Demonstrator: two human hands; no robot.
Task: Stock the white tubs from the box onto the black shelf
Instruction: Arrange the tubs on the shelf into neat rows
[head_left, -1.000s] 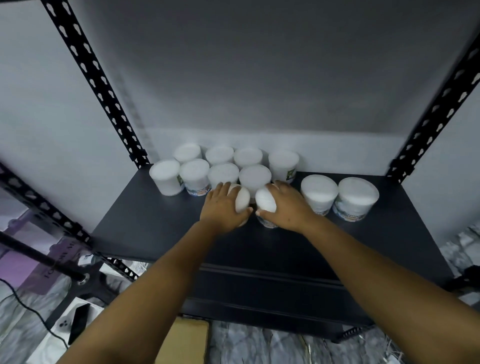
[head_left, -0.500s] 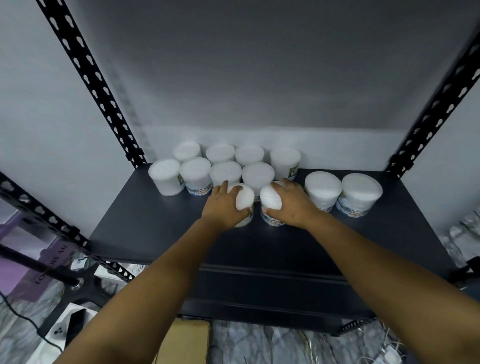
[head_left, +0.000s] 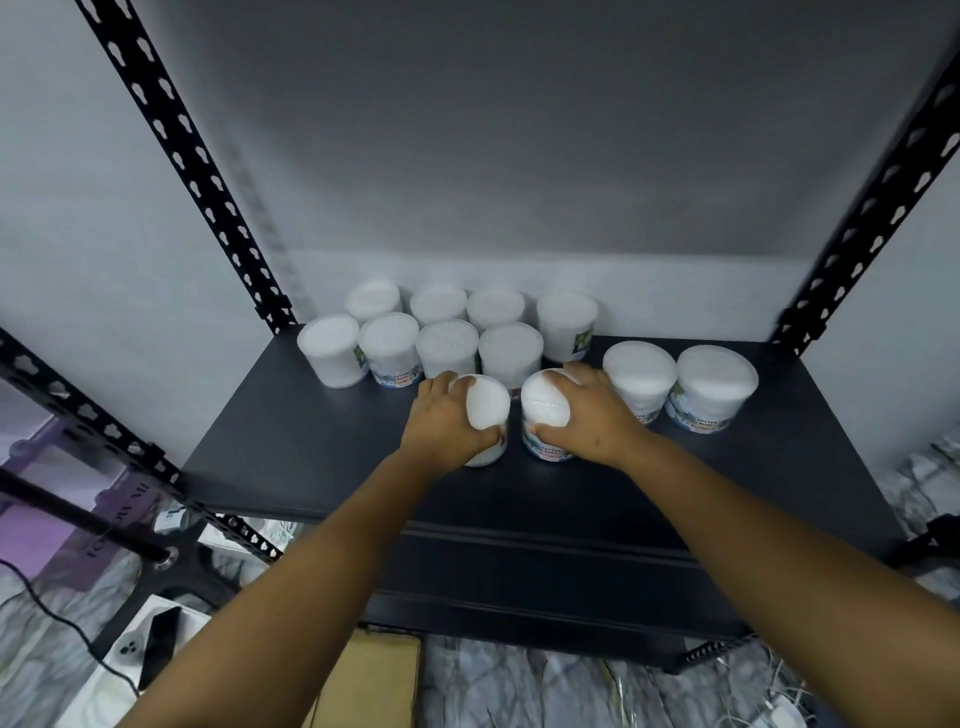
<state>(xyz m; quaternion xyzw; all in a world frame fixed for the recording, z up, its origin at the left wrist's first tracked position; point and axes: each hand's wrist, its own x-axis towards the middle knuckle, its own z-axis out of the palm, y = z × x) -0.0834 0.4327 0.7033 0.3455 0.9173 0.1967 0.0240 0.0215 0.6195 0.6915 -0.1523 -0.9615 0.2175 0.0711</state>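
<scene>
A tub (head_left: 487, 404) in each hand

The light is dim and cool, falling from above and in front. The far wall (head_left: 519, 156) fades from pale grey at the left to a dark shadow band across the top. The white tubs' lids (head_left: 389, 332) glare, their texture washed out. Wide-angle distortion splays the shelf uprights (head_left: 197, 171) outward; the edges are soft.
</scene>
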